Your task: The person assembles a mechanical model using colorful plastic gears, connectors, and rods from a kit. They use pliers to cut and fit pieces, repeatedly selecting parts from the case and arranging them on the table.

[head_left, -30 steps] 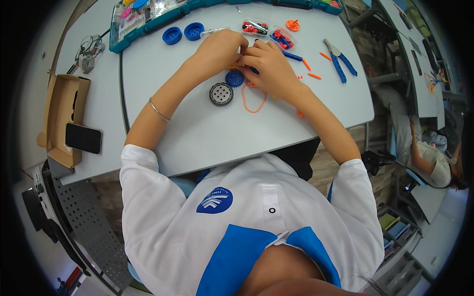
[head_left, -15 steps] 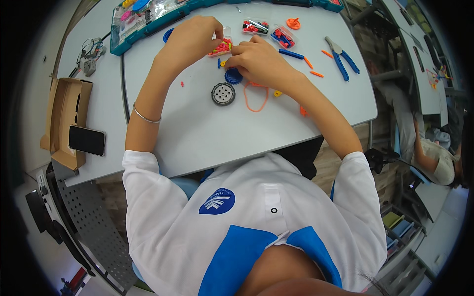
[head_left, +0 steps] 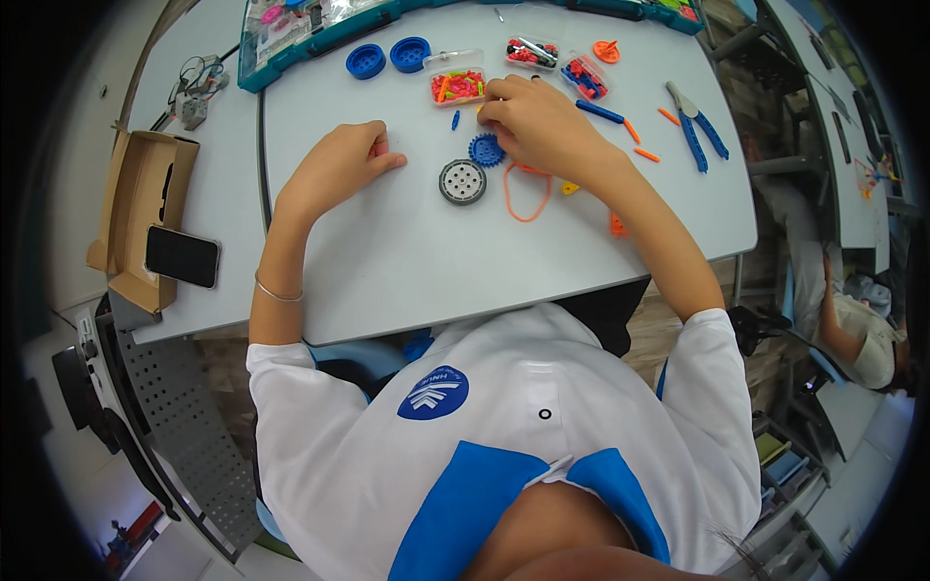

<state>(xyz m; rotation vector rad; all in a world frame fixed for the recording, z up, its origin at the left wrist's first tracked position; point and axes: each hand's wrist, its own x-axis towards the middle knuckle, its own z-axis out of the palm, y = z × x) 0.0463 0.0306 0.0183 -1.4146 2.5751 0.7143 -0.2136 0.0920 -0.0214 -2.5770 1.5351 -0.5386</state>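
My left hand rests low over the tabletop left of the grey wheel, its fingers curled in and the thumb pointing right; whatever lies under the fingertips is hidden. My right hand has its fingers closed at a small yellow piece, mostly covered by them. Beside those fingers sits a blue gear, and nearer me a grey wheel with holes. A small blue pin lies left of the yellow piece. An orange rubber band loops below my right hand.
Ahead are a clear box of pink and yellow pins, two blue wheel hubs, and a teal parts case. Blue-handled pliers lie right. A phone leans on a cardboard box at left.
My left hand has moved from the pin box back toward me and left, over where a small red pin lay. My right hand stays near the gear; the yellow piece has shifted right with its fingers.
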